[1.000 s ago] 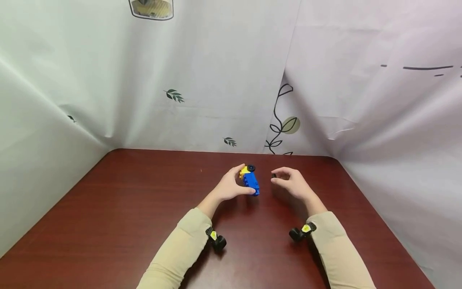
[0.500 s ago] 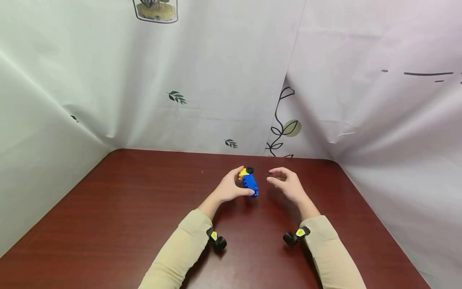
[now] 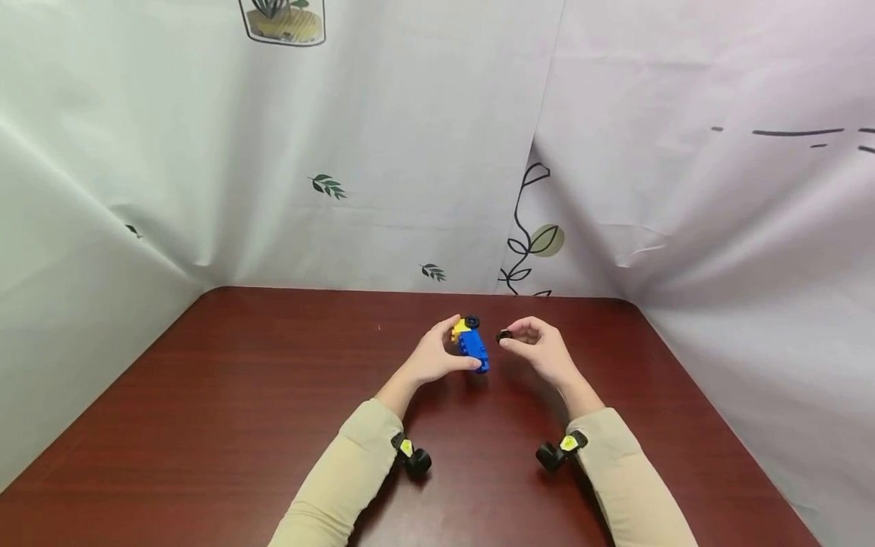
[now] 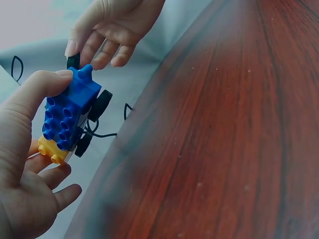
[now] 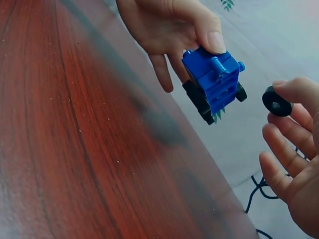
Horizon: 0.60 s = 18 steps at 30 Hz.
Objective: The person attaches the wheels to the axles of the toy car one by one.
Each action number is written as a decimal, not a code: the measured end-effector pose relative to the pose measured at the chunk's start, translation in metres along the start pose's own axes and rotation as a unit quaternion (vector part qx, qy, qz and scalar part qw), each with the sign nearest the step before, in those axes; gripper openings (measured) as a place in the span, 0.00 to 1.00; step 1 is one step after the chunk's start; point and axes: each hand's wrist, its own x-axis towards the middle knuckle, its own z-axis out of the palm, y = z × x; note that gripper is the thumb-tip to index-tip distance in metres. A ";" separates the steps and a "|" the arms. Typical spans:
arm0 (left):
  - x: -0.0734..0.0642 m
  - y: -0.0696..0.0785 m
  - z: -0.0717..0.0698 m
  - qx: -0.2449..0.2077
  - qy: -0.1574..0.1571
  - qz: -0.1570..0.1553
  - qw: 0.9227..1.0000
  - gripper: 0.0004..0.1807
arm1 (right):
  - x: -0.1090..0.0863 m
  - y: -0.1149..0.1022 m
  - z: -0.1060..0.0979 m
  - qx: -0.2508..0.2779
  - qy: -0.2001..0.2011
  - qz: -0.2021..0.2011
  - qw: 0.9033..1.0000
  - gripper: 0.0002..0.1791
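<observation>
My left hand [image 3: 431,357] grips a small toy car of blue and yellow building bricks [image 3: 473,346], thumb on the blue end and fingers at the yellow end. In the left wrist view, studs show on the car's upper face and two black wheels [image 4: 101,105] sit along one side. On the other side, in the right wrist view, one black wheel [image 5: 241,92] is on the car and a bare blue peg [image 5: 242,66] sticks out. To the right, my right hand [image 3: 543,351] pinches a loose black wheel [image 5: 270,95] with a centre hole, apart from the car.
The car is held over a dark red-brown wooden table [image 3: 273,395]. Behind and beside the table hangs a pale, creased cloth [image 3: 383,137] printed with leaves and vines. Each wrist carries a strapped black camera [image 3: 415,460].
My right hand has moved a little left toward the car, and the wheel in its fingers shows more fully. My left hand and the car have hardly moved.
</observation>
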 end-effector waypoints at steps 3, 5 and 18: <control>-0.001 -0.002 0.001 0.000 0.000 -0.004 1.000 0.54 | -0.001 0.000 0.002 -0.001 -0.001 -0.004 1.000 0.16; 0.002 -0.001 0.000 0.004 -0.002 -0.003 1.000 0.54 | 0.000 -0.001 0.001 -0.001 -0.002 -0.005 1.000 0.15; 0.003 0.005 0.003 0.002 -0.011 0.007 1.000 0.53 | 0.006 0.021 0.011 -0.056 -0.028 -0.043 0.997 0.17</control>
